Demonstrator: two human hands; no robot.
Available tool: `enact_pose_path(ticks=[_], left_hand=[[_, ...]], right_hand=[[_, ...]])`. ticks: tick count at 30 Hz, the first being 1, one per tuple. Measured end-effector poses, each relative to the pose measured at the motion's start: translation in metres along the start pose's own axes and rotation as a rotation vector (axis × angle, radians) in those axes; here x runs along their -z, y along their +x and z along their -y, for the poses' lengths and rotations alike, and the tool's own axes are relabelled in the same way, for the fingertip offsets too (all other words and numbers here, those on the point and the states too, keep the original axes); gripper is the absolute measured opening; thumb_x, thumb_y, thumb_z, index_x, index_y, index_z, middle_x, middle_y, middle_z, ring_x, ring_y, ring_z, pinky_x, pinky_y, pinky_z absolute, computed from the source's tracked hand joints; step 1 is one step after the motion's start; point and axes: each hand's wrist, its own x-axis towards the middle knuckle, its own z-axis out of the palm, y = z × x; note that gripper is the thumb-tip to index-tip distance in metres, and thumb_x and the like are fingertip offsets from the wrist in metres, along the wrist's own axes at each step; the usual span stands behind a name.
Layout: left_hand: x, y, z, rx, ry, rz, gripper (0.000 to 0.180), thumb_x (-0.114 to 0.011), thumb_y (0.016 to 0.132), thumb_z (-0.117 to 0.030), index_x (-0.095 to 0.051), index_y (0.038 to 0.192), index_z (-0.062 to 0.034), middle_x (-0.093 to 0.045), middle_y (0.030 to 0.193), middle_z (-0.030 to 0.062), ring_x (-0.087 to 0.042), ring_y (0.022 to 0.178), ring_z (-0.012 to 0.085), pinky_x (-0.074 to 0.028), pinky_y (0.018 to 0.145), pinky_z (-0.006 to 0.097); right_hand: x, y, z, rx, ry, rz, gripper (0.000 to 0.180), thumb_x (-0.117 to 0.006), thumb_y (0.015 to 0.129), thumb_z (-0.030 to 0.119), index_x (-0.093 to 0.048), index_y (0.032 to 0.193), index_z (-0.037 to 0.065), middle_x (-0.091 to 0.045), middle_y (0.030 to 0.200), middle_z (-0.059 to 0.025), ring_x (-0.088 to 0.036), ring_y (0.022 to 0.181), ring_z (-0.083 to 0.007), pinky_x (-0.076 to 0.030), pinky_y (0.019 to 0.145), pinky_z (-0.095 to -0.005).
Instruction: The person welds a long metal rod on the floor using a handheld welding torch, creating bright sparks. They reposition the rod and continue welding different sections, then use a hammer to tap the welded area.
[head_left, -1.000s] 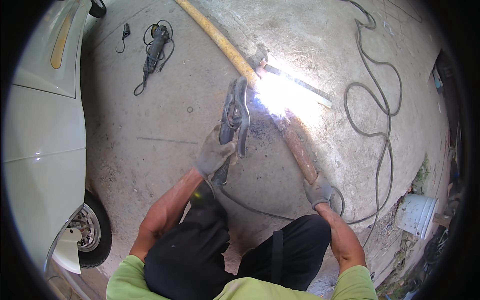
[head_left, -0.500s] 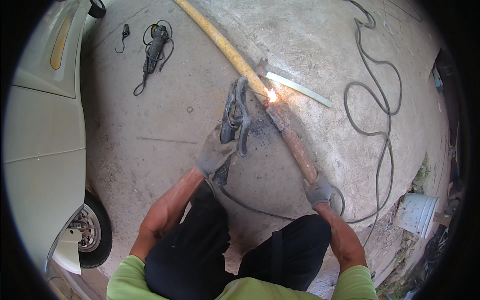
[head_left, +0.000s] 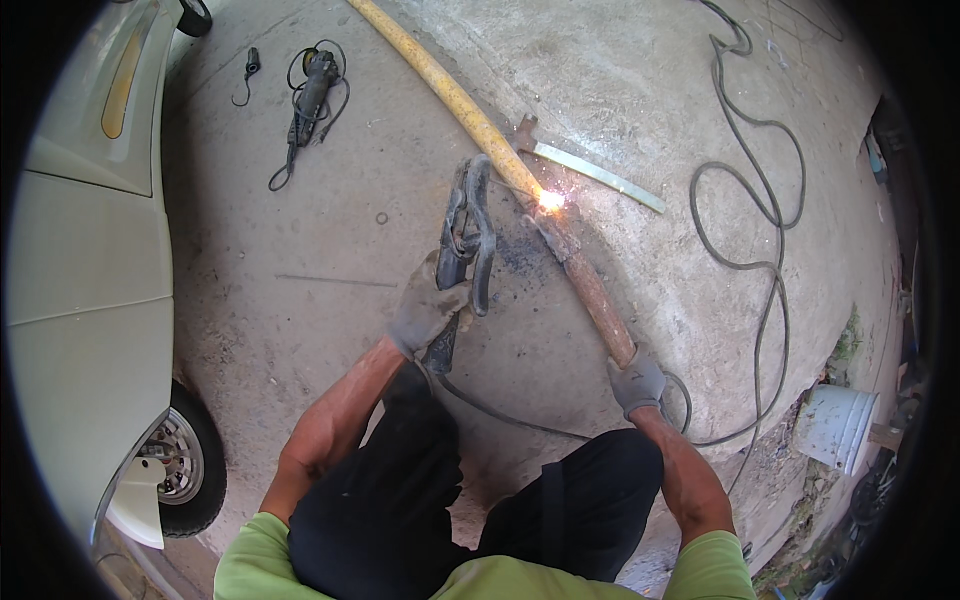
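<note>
In a grey glove, my left hand (head_left: pixel 428 308) is closed round the handle of a black welding electrode holder (head_left: pixel 467 225). A thin rod runs from its jaws to a bright, sparking arc (head_left: pixel 550 201) on the pipe. My gloved right hand (head_left: pixel 637 382) grips the near end of a rusty brown pipe section (head_left: pixel 598 308). At the arc this section meets a long yellow pipe (head_left: pixel 445 88), which stretches away to the far left. Glare hides the joint itself. A hammer (head_left: pixel 590 173) with a pale, flat handle lies just right of the arc.
An angle grinder (head_left: pixel 312 98) with its cord lies at the far left, beside a small black tool (head_left: pixel 252 62). A thin rod (head_left: pixel 335 281) rests on the concrete. Along the left stands a pale car (head_left: pixel 90 240). Black cable (head_left: pixel 740 266) loops at right, near a white bucket (head_left: pixel 836 428).
The arc has shifted slightly right and nearer along the joint, throwing more sparks. My left hand and the electrode holder have moved a little; my right hand stays on the pipe.
</note>
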Motion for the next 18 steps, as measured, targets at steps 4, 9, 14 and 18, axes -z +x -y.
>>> enact_pose_path(ticks=[4, 9, 14, 18], left_hand=[[0.007, 0.003, 0.008, -0.01, 0.001, 0.04, 0.059, -0.083, 0.098, -0.02, -0.049, 0.142, 0.0007, -0.067, 0.094, 0.007, -0.068, 0.063, 0.0153, -0.06, 0.055, 0.032], [0.009, 0.003, 0.012, -0.008, 0.008, 0.04, 0.058, -0.082, 0.098, -0.019, -0.049, 0.141, 0.0006, -0.068, 0.094, 0.0074, -0.068, 0.063, 0.0155, -0.06, 0.055, 0.032], [0.005, 0.003, 0.01, -0.062, 0.083, -0.032, 0.029, -0.067, 0.099, -0.003, -0.055, 0.125, 0.0019, -0.065, 0.089, 0.0088, -0.066, 0.064, 0.0175, -0.055, 0.055, 0.035], [0.005, -0.001, 0.002, -0.032, 0.056, 0.021, 0.049, -0.077, 0.098, -0.015, -0.052, 0.137, 0.002, -0.066, 0.09, 0.0064, -0.067, 0.064, 0.0144, -0.058, 0.056, 0.031]], right_hand=[[-0.002, -0.002, -0.001, 0.013, 0.007, -0.011, 0.059, -0.082, 0.09, 0.046, -0.063, 0.128, 0.004, -0.078, 0.102, -0.0274, -0.077, 0.096, -0.0485, -0.06, 0.084, -0.0588], [0.001, -0.005, 0.003, 0.027, 0.012, -0.008, 0.058, -0.082, 0.091, 0.045, -0.062, 0.127, 0.004, -0.078, 0.102, -0.0281, -0.077, 0.096, -0.0489, -0.06, 0.084, -0.0595], [-0.004, -0.011, -0.002, 0.072, 0.09, -0.031, 0.059, -0.082, 0.089, 0.037, -0.061, 0.134, 0.006, -0.078, 0.104, -0.0277, -0.077, 0.099, -0.0501, -0.059, 0.087, -0.0595], [0.001, -0.014, 0.006, 0.032, 0.041, 0.078, 0.059, -0.082, 0.088, 0.035, -0.059, 0.134, 0.006, -0.077, 0.111, -0.0299, -0.075, 0.104, -0.0505, -0.059, 0.09, -0.0595]])
